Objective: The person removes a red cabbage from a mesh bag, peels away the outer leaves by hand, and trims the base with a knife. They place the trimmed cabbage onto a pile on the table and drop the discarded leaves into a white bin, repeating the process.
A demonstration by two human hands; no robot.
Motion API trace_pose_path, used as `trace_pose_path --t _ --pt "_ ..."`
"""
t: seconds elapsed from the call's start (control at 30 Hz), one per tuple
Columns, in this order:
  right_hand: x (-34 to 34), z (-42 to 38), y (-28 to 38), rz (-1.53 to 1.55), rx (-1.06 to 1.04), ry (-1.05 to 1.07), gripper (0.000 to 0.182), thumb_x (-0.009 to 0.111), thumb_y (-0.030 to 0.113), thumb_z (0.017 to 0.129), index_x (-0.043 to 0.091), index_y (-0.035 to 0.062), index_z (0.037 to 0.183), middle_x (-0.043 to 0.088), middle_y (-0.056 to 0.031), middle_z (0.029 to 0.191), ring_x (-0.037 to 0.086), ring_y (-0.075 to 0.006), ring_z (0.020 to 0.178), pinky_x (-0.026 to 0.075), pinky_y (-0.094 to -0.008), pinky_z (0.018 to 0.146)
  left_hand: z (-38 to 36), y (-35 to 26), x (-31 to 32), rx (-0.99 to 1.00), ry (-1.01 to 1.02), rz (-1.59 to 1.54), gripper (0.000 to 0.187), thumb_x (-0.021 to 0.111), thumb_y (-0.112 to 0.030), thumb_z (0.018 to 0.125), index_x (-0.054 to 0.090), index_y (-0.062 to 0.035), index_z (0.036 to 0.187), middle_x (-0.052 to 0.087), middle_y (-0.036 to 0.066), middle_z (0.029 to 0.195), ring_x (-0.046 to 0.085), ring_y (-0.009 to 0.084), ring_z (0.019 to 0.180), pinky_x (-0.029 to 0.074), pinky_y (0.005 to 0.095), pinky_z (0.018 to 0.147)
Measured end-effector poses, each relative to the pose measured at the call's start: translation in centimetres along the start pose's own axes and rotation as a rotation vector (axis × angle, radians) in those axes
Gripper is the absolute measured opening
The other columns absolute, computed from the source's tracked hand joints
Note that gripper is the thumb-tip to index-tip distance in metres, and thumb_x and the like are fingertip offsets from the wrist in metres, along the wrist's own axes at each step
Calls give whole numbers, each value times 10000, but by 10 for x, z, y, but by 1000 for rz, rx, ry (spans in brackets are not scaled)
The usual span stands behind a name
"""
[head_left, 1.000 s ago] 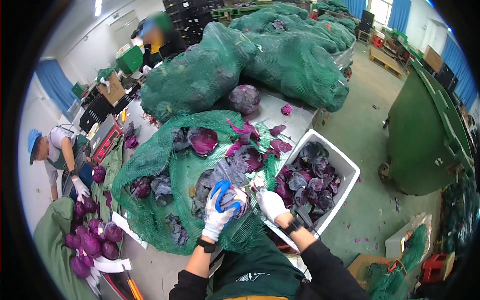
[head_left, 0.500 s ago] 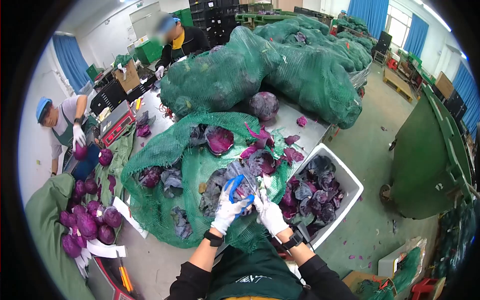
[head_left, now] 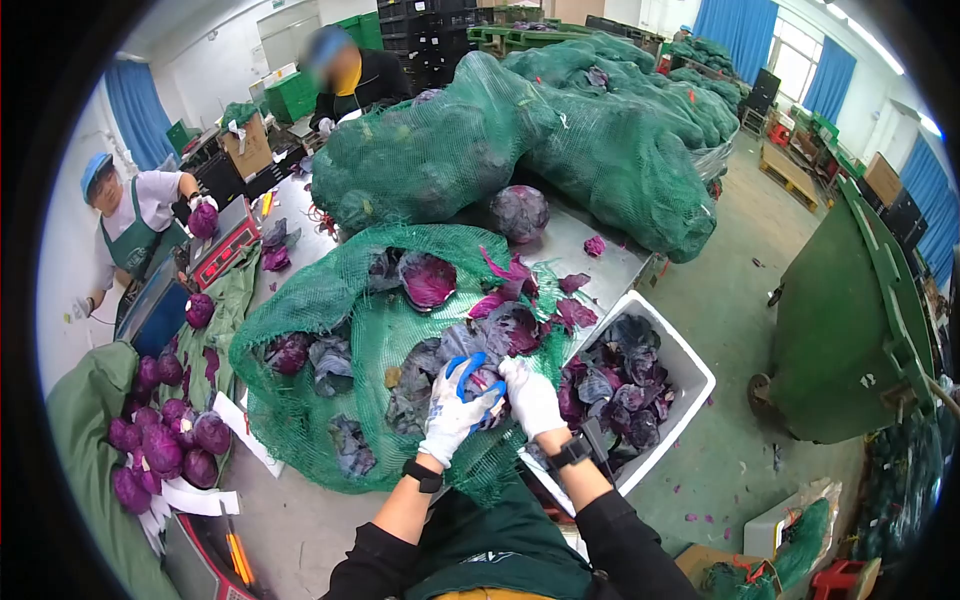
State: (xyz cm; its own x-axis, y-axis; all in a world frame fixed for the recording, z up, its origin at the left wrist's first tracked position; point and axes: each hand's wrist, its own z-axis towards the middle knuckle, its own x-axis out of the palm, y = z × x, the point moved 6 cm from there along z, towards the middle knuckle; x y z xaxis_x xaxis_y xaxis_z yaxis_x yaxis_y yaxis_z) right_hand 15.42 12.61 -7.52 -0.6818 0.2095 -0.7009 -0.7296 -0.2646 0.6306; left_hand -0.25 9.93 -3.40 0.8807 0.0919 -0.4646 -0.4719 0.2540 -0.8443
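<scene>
A red cabbage (head_left: 487,380), partly covered by my fingers, sits in my left hand (head_left: 456,408), which wears a white and blue glove. My right hand (head_left: 532,397), gloved in white, has its fingers curled in against the cabbage's right side; I cannot tell what they grip. Around both hands, loose outer leaves (head_left: 412,390) lie on a spread green mesh bag (head_left: 300,420). A cupped purple leaf (head_left: 518,328) is just beyond my fingertips. Farther up the bag lies another purple cabbage piece (head_left: 428,281).
To the right stands a white foam box (head_left: 690,385) full of leaves. Stuffed mesh bags (head_left: 430,150) and a whole cabbage (head_left: 519,213) are across the table. Trimmed cabbages (head_left: 163,450) are heaped at left. Two co-workers (head_left: 140,215) (head_left: 355,75) stand beyond. A green bin (head_left: 835,330) is at right.
My right hand has shifted up a little along the cabbage, and the thin blade seen near its fingers no longer shows there. The co-worker at left has lifted a cabbage to the scale.
</scene>
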Motion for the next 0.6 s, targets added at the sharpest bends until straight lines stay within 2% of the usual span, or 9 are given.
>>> trace_pose_path --t 0.1,0.17,0.23,0.3,0.33,0.37,0.43,0.5,0.6 --pt "-4 27 -30 33 260 173 538 373 458 964 621 -8 1068 637 -266 953 599 -444 899 479 -498 785 -17 -13 -4 117 33 101 662 826 -315 651 587 -97 1229 484 182 1308 468 331 1224 375 414 1040" --pt "0 30 -45 65 361 224 539 382 465 958 624 -5 1064 643 -257 955 606 -432 910 478 -499 792 -27 4 -6 36 65 -294 670 821 -261 662 561 -58 1245 465 152 1340 457 288 1251 355 387 1069" --pt "3 30 -55 47 413 251 530 400 477 946 604 2 1061 651 -245 954 616 -420 916 484 -487 795 -31 24 -21 93 22 -312 668 802 -174 689 521 -33 1278 447 127 1363 456 249 1251 341 368 1082" --pt "-2 27 -57 50 446 195 510 403 471 945 593 12 1056 655 -239 935 621 -418 907 485 -482 799 -41 31 -38 -245 -11 -654 637 759 -72 745 472 -25 1312 491 92 1306 506 212 1184 398 348 1042" --pt "-2 22 -64 -4 491 191 478 410 456 947 562 25 1085 657 -235 905 633 -404 862 487 -482 766 -44 35 -45 -283 -18 -691 637 740 -77 766 450 -35 1331 482 94 1313 505 209 1178 402 346 1038" --pt "-20 19 -45 63 310 23 473 439 429 947 498 37 1204 658 -229 890 637 -398 781 492 -478 683 -45 39 -52 -321 -29 -730 636 722 -83 787 429 -44 1351 474 95 1319 504 206 1173 406 343 1034" --pt "-43 3 -2 22 300 -66 545 457 398 953 352 54 1363 655 -228 892 631 -391 701 487 -470 600 -44 36 -52 -301 7 -737 644 728 -129 793 430 -35 1356 480 103 1294 493 214 1183 402 352 1035" --pt "-35 -21 37 220 312 234 646 436 408 967 186 87 1468 648 -238 856 618 -397 640 474 -465 543 -32 18 -54 -57 -21 -136 714 785 -232 738 465 -69 1354 504 132 1253 492 253 1163 400 376 1018" --pt "-14 -35 77 189 -24 259 670 361 443 987 74 123 1502 628 -256 770 606 -403 607 449 -454 497 -28 10 -48 -15 39 94 712 783 -304 717 501 -123 1345 505 168 1226 479 301 1142 386 404 1005"
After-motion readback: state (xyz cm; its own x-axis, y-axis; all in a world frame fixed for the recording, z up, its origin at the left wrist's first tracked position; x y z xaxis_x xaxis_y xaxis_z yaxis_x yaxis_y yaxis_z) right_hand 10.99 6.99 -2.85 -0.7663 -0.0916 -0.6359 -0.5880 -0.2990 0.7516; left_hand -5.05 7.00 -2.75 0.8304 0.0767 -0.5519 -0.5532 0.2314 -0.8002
